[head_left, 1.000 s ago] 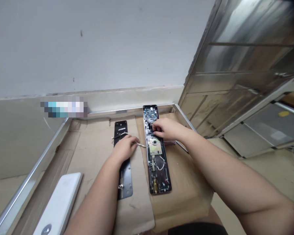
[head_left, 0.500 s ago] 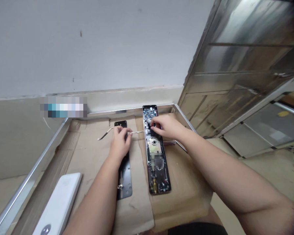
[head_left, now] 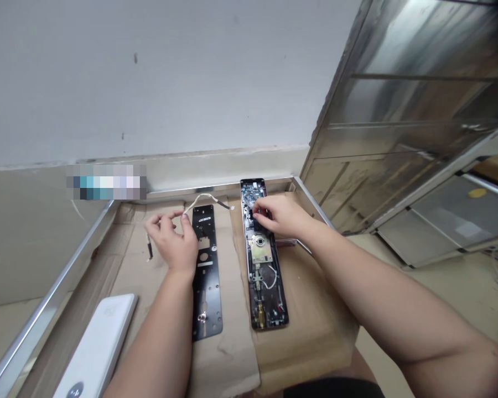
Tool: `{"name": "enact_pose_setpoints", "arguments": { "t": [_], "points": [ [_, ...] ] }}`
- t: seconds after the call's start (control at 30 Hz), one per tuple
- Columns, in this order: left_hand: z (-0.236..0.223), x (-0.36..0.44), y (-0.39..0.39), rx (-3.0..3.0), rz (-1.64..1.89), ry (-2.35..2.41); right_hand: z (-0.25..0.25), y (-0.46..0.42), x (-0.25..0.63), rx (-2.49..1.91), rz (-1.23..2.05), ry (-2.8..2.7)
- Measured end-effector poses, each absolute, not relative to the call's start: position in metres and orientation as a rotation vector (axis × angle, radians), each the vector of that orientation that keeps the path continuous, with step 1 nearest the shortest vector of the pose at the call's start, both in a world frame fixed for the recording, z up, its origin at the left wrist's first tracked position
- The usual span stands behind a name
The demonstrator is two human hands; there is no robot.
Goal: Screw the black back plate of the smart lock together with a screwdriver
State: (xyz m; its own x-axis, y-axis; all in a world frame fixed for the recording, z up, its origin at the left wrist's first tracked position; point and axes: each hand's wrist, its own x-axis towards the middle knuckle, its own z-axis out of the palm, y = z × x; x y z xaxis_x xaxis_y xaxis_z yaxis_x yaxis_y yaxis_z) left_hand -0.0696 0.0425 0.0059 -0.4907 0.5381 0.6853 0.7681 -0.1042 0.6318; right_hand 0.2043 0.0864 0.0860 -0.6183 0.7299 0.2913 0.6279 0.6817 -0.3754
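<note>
A white cable (head_left: 206, 195) with dark-sleeved ends is pinched in my left hand (head_left: 174, 243). One end arcs to the right to a small white plug, and the other hangs down at the hand's left. The hand is just left of a flat black metal plate (head_left: 209, 298) with holes. My right hand (head_left: 280, 214) is over the upper middle of an opened long black lock housing (head_left: 269, 298), its thumb and fingers pressed together. What those fingers grip is hidden. In the housing a circuit board (head_left: 253, 190) and a brass-coloured square part (head_left: 260, 250) show.
Cardboard (head_left: 236, 354) covers the metal-framed table (head_left: 216, 188). A long white case (head_left: 103, 337) lies at the near left. A pixelated item is behind the far left corner. At the right are a metal door (head_left: 398, 110) and a grey cabinet (head_left: 440, 221).
My left hand has drawn the white cable away from the lock housing, up and left, and its right end is now free. The black plate is uncovered. My right hand has stayed nearly in place.
</note>
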Motion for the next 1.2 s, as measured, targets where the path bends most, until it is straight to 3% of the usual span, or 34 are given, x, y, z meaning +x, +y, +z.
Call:
{"name": "enact_pose_setpoints", "arguments": {
  "t": [0.47, 0.73, 1.2],
  "points": [
    [0.008, -0.054, 0.037, -1.815, -1.744, -1.809, 0.086, 0.077, 0.196, -0.958, 0.392, -2.351],
    [0.010, -0.048, 0.036, -2.014, -1.827, -1.459, 0.079, 0.084, 0.197, -0.886, 0.342, -2.398],
    [0.020, -0.037, 0.022, -2.007, -1.869, -1.296, 0.080, 0.079, 0.198, -0.910, 0.762, -2.475]
  ]
}}
